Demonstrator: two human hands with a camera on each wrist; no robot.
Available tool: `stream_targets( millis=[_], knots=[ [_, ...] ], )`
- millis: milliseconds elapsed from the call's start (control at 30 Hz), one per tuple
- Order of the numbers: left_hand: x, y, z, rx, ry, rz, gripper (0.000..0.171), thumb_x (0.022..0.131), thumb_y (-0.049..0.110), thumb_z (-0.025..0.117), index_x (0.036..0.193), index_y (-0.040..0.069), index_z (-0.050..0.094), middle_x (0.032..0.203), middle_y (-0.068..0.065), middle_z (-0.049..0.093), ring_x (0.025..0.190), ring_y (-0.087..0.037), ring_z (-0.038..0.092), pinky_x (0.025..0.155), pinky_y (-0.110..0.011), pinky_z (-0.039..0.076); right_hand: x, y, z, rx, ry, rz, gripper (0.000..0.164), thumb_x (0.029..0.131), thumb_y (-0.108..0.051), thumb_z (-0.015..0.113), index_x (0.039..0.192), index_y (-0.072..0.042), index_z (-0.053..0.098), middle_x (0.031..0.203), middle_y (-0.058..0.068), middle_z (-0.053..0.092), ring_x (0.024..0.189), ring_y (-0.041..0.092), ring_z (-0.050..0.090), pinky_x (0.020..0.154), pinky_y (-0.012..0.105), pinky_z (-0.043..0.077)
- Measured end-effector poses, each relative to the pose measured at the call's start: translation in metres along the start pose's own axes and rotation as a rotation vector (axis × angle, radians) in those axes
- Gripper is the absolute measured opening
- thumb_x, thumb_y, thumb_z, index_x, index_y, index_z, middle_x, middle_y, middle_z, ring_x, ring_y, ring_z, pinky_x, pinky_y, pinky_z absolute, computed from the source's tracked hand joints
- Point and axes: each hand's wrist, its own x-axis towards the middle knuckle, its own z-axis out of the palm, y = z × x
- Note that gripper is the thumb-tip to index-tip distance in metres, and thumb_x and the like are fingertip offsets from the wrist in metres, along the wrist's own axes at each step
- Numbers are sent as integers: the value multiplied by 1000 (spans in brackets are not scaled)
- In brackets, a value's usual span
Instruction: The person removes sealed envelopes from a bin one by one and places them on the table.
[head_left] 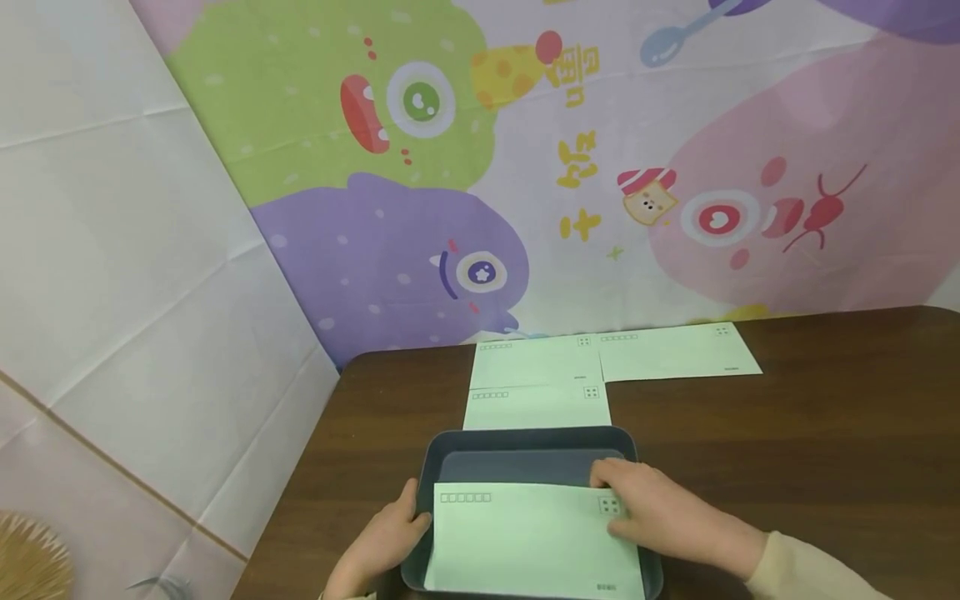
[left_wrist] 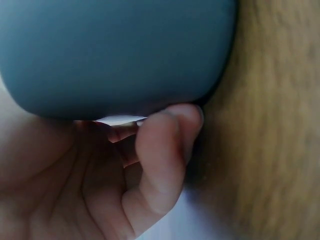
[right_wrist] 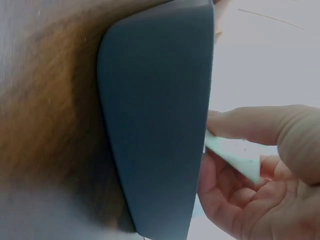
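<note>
A dark blue-grey tray (head_left: 517, 440) stands on the table near its front. Over it lies a pale green envelope (head_left: 534, 542) with a row of small postcode boxes and a stamp square. My right hand (head_left: 660, 508) pinches the envelope's right end between thumb and fingers, just above the tray's right rim; its corner shows between them in the right wrist view. My left hand (head_left: 386, 533) grips the tray's left side, thumb at the rim. Seen from the left wrist, curled fingers (left_wrist: 160, 160) bear on the low edge of the tray wall (left_wrist: 120, 55).
Behind the tray, envelopes lie on the brown table (head_left: 787, 450): one at back left (head_left: 532, 362), one at back right (head_left: 678, 352), and one nearer (head_left: 536, 406), partly behind the tray rim. A cartoon-print cloth (head_left: 600, 283) hangs along the back; white sheeting (head_left: 150, 250) borders the left.
</note>
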Motion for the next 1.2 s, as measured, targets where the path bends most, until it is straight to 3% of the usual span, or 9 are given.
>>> stream_targets(
  millis=[267,433,567,667,867,933,1000,1100,1200],
  knots=[
    [-1,-2,-1,0,5,38,65,94,30,45,137,-13,21,133,-34,38,120,-46,41,93,-59,34,-8,4,-2,236,-44,-1,17,75,-10,68,80,-15,53,67,-9,52,58,0,42,52,21,40],
    [-1,-4,-1,5,21,80,58,93,43,44,127,-4,36,122,-29,52,109,-42,53,83,-55,42,-12,7,-1,341,-89,-1,13,75,-17,70,79,-15,59,68,-8,59,58,0,49,54,22,44],
    [-1,-5,-1,-10,33,79,62,89,46,48,126,-3,37,119,-26,55,108,-39,54,81,-53,44,-15,8,1,427,-110,-60,12,75,-18,71,76,-12,60,63,-11,53,55,-2,44,51,20,41],
    [-1,-5,-1,-20,28,58,69,90,38,49,135,-10,27,123,-31,50,111,-43,51,86,-55,41,-16,8,3,499,-132,-120,12,76,-16,69,75,-9,60,61,-11,44,54,-4,38,50,17,37],
    [-2,-4,-1,-38,-16,39,69,92,22,45,138,-17,11,128,-37,41,100,-38,55,86,-52,40,-20,7,8,540,-193,-185,8,76,-11,67,75,-7,61,62,-13,44,54,-6,37,50,15,37],
    [-1,-4,-1,-39,-16,34,69,91,21,45,138,-17,12,131,-37,37,102,-38,54,86,-52,40,-22,7,9,520,-212,-188,6,75,-11,67,75,-9,62,63,-15,46,55,-6,38,51,15,37],
    [-1,-3,-1,-34,-14,28,68,91,22,46,138,-16,14,137,-36,29,115,-43,46,90,-55,38,-23,5,10,500,-227,-186,5,73,-10,68,75,-10,63,64,-16,49,56,-7,39,51,14,38],
    [0,-3,0,-35,-9,22,67,92,22,45,138,-15,15,138,-35,28,123,-47,36,95,-58,32,-26,4,10,488,-259,-170,6,74,-9,66,78,-13,66,67,-16,55,58,-6,43,53,15,41],
    [0,-3,-1,-36,-13,25,66,93,23,45,138,-14,15,137,-35,30,123,-47,36,94,-58,33,-28,3,9,493,-302,-151,13,77,-8,64,84,-18,69,76,-15,63,62,-5,47,56,17,43]
  ],
)
